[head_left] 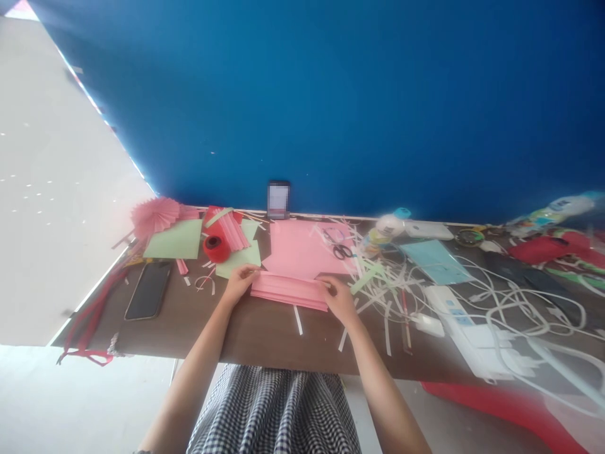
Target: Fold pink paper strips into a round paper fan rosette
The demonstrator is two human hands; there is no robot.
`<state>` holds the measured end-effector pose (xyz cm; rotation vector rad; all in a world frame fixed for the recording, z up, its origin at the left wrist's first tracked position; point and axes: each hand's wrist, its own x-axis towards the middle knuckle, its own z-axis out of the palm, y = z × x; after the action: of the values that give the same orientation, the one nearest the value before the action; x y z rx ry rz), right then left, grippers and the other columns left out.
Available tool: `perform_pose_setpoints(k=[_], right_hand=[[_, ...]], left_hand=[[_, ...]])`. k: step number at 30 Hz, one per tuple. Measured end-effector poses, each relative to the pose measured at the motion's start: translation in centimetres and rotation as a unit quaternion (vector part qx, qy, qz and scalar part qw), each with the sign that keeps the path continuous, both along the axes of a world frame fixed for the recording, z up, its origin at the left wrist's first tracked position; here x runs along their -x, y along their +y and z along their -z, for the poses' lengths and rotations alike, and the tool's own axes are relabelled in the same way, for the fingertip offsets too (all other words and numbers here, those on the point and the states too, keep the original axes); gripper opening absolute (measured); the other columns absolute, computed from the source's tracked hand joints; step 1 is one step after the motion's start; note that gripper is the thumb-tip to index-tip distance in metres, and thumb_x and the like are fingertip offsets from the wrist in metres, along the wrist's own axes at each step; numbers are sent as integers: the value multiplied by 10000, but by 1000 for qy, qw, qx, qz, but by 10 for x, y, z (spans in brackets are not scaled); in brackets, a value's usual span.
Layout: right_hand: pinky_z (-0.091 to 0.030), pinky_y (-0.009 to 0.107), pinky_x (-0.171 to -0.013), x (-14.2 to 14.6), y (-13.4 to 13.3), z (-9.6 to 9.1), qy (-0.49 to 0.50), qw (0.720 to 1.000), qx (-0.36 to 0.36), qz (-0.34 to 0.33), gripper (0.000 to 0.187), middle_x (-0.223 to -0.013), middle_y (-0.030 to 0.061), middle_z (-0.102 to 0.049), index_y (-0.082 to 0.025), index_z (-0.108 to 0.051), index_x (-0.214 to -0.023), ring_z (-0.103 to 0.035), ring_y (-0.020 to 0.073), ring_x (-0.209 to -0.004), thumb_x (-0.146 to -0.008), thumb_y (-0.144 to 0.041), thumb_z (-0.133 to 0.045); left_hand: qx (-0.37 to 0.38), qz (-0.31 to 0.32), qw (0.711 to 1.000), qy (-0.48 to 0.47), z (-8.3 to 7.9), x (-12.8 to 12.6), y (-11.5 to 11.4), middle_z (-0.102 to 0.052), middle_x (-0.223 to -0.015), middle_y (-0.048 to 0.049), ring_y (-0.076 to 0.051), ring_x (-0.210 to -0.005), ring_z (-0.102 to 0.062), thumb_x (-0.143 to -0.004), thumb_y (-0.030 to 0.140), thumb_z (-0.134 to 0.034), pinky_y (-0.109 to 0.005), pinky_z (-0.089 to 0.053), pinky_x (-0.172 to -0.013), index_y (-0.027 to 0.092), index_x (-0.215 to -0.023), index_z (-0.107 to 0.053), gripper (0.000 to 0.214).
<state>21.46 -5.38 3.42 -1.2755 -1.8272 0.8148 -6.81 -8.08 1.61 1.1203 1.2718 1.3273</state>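
Observation:
A pink sheet of paper, partly folded into narrow pleats (288, 289), lies on the brown table (265, 334) in front of me. My left hand (240, 280) pinches the left end of the pleated strip. My right hand (336, 295) pinches its right end. The unfolded part of the pink sheet (297, 249) spreads out behind the pleats, toward the blue wall.
A finished pink paper fan (155, 215), green sheets (176, 239), a red tape roll (216, 247) and a dark phone (148, 290) lie at the left. Scissors (341, 247), white paper strips (382, 284), a power strip (454, 309) and tangled cables (520, 296) crowd the right. Another phone (278, 199) leans on the wall.

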Motion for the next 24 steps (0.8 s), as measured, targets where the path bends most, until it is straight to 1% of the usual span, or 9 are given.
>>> perform_pose_setpoints(k=[3,9,13,16,21,24], right_hand=[[-436,348,-838,5,1,-4,-28,999,-5,-19,205,-950,50,-648,-222,-630,-886,-593,208,-905,-751,-355,-553],[-490,338,-756,13,2,-5,5,999,42,-31,162,-802,44,-662,-197,-634,-767,-621,195,-785,-727,-338,-565],[-495,340,-745,14,-1,-9,14,998,60,-31,159,-776,49,-664,-185,-633,-741,-618,191,-753,-710,-331,-579],[-489,339,-760,11,-1,-13,18,997,68,-39,152,-791,50,-662,-185,-643,-739,-615,190,-769,-711,-318,-575],[-477,326,-773,9,-1,-16,13,994,72,-78,161,-814,46,-656,-192,-658,-788,-609,187,-803,-736,-293,-544],[-468,323,-772,10,-1,-15,-18,994,63,-90,160,-828,41,-659,-196,-655,-809,-607,185,-807,-742,-269,-529]], left_hand=[[-4,13,1000,4,-2,-2,-1,-657,-835,-54,-175,-792,-600,-672,341,-634,-293,-456,-746,154,-814,-633,235],[-18,23,998,52,-6,-5,-2,-653,-855,-61,-181,-807,-590,-693,362,-607,-292,-451,-745,154,-812,-637,241],[-12,23,997,74,-5,-8,-3,-645,-748,-41,-155,-688,-573,-675,373,-627,-268,-449,-645,146,-800,-640,259],[-6,17,998,67,-3,-9,-2,-635,-705,-30,-141,-640,-555,-667,374,-635,-257,-439,-611,147,-785,-648,256],[10,-30,999,15,-1,-9,-1,-649,-763,-48,-169,-726,-579,-632,366,-660,-277,-455,-669,149,-722,-648,235],[30,-38,999,-1,-1,-8,0,-645,-744,-39,-169,-712,-583,-629,368,-659,-282,-457,-664,150,-781,-649,266]])
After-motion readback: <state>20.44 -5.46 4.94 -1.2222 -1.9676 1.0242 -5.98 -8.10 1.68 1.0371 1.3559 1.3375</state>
